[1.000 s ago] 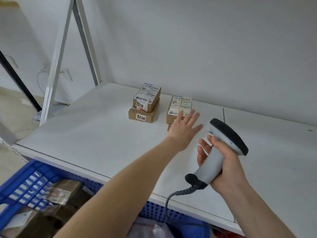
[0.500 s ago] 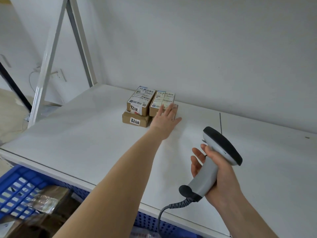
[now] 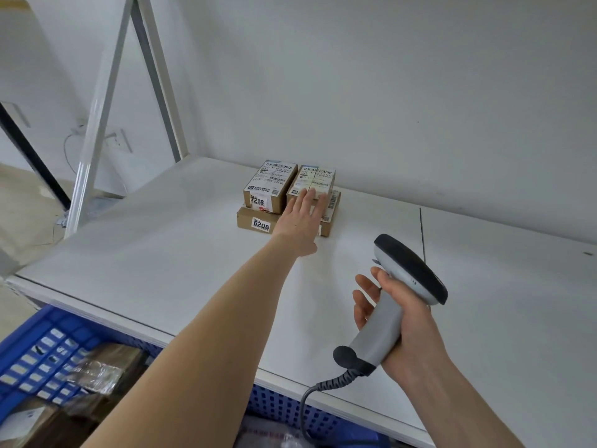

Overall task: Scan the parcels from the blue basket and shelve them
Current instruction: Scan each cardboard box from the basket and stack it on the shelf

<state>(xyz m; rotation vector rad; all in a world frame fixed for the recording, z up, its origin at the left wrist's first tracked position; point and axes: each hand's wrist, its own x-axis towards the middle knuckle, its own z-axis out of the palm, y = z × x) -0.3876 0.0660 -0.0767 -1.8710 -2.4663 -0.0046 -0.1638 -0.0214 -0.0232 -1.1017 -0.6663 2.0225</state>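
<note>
Left hand point(image 3: 302, 218) and right hand point(image 3: 403, 321) bare, 2 forearms point(image 3: 226, 318) bare too

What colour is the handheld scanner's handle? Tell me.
Light grey, black at the butt: corded handheld barcode scanner, head view.

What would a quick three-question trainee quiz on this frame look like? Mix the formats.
1. True or false: the right hand grips the scanner.
2. The left hand, fingers straight, touches: A) the scanner, B) the right small box on the stack, C) nothing.
3. Fill in: the flat bottom box bears the number ____.
Key: 1 true; 2 B; 3 6206.
</note>
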